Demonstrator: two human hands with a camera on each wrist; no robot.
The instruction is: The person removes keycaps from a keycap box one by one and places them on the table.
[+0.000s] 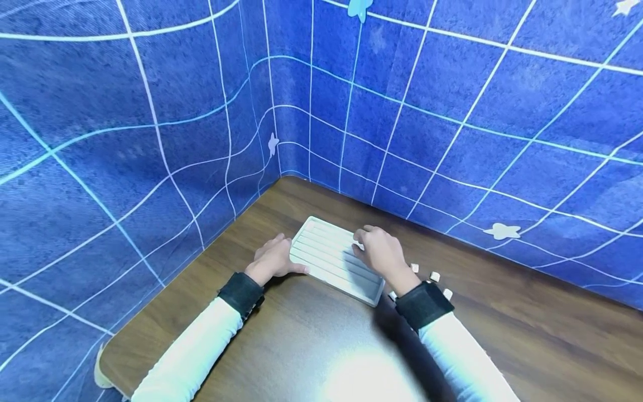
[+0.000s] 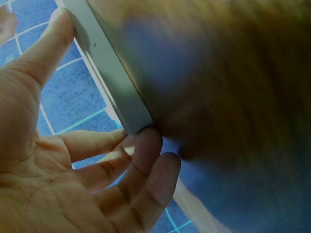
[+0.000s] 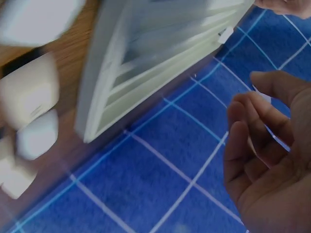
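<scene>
A pale, shallow rectangular tray (image 1: 326, 255) with several parallel ridges lies on the wooden table. My left hand (image 1: 273, 258) grips its left end, the thumb along the near edge. In the left wrist view, fingertips curl against a corner of the tray (image 2: 112, 73). Over the tray's far side hovers my right hand (image 1: 380, 251), fingers loosely bent. The right wrist view shows nothing between the fingers of the right hand (image 3: 272, 141). A small white tile (image 3: 226, 35) sits in the tray near its far edge, apart from the fingertips in that view.
Several small white blocks (image 1: 435, 276) lie on the table (image 1: 502, 312) to the right of the tray, near the right wrist. A blue curtain (image 1: 432, 100) with a grid and stars stands behind and along the left of the table. Bright glare covers the table's front.
</scene>
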